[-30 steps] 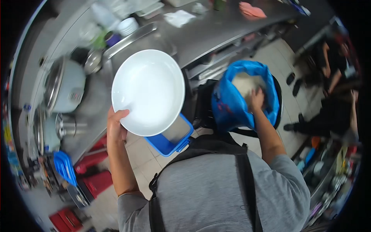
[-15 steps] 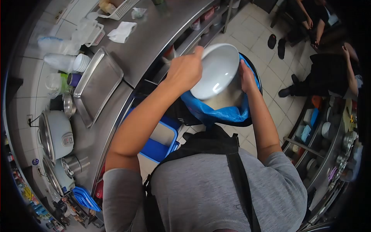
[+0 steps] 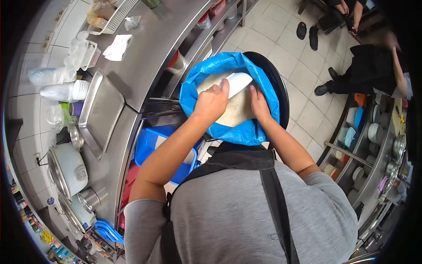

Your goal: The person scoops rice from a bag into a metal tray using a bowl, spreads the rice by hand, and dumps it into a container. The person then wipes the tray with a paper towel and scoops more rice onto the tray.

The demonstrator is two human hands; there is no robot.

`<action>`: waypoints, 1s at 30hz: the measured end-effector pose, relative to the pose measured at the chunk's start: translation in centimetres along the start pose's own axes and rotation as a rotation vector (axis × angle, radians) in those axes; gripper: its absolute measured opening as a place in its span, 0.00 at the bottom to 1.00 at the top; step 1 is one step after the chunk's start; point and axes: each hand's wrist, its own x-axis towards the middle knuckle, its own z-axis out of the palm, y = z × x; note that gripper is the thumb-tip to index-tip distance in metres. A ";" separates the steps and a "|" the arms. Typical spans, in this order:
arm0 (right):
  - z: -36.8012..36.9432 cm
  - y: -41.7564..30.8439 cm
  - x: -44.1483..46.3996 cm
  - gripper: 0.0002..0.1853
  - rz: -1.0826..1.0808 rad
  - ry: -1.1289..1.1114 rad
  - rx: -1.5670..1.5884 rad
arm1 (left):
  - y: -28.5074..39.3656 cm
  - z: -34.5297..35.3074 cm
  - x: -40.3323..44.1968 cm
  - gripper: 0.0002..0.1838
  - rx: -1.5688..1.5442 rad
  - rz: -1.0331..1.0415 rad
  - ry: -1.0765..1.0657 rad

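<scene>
A blue bag point(image 3: 190, 90) with its mouth wide open holds pale grain point(image 3: 233, 111). The white bowl point(image 3: 239, 83) is tilted on its side inside the bag, its lower edge at the grain. My left hand point(image 3: 213, 102) is closed on the bowl's near left rim. At the bowl's right end is my right hand point(image 3: 259, 103), fingers stretched and held together, palm toward the bowl; whether it touches the bowl is unclear. Behind the bag shows a round black rim point(image 3: 282, 88).
A steel counter point(image 3: 151, 48) on the left bears a metal tray point(image 3: 102, 114) and a rice cooker point(image 3: 70, 169). Below it stands a blue container point(image 3: 145, 147). Two people point(image 3: 373, 72) are at the upper right, beyond shelves of dishes point(image 3: 360, 154).
The bowl has gone from upright over the counter side to tilted down inside the bag. My left hand came across with it. My right hand left the grain and moved beside the bowl.
</scene>
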 end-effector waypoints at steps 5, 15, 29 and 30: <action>1.1 1.6 -0.4 0.34 0.029 -0.039 0.008 | -1.4 1.0 -1.6 0.25 -0.329 -0.403 -0.199; 5.1 -0.4 0.4 0.25 -0.131 0.063 0.157 | -1.3 4.2 -4.3 0.24 -0.707 -0.776 -0.210; 2.3 -1.7 -0.3 0.27 -0.242 -0.152 0.143 | -1.7 1.5 -5.5 0.22 -1.268 -0.964 -0.072; 1.5 -1.8 -0.2 0.27 -0.222 -0.157 0.166 | -1.7 1.3 -5.6 0.22 -1.300 -0.978 -0.069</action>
